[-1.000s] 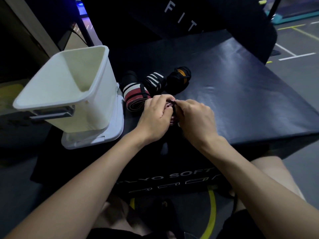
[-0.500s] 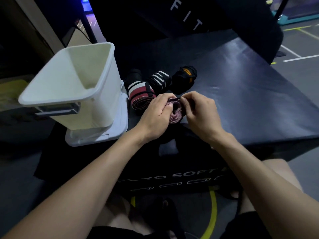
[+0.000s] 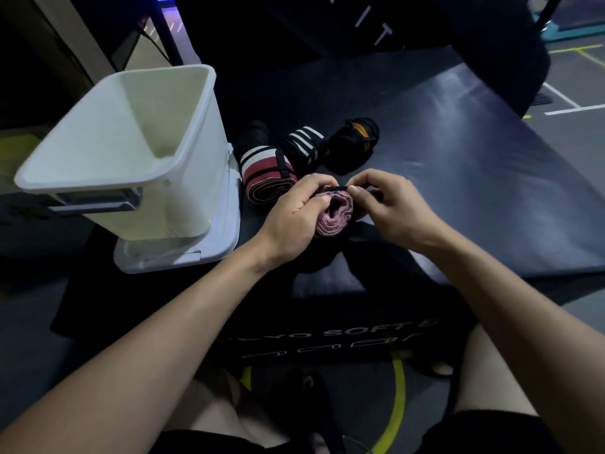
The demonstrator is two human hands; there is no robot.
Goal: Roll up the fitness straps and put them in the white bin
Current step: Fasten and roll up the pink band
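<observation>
A rolled pink strap (image 3: 334, 217) sits between my hands above the black padded box (image 3: 458, 178). My left hand (image 3: 294, 214) grips the roll from the left. My right hand (image 3: 389, 204) pinches its thin black fastening band at the top of the roll. Behind lie a rolled red-and-white strap (image 3: 266, 178), a black strap with white stripes (image 3: 304, 145) and a black strap with orange marks (image 3: 355, 142). The white bin (image 3: 137, 152) stands at the left with nothing seen inside.
The bin stands on its white lid (image 3: 183, 253) at the box's left edge. My bare knees are below the box front. Grey floor with painted lines lies to the right, and a dark panel with white letters stands behind.
My hands parted slightly, and more of the pink roll's spiral end shows. The right hand pulled the black band across the top of the roll.
</observation>
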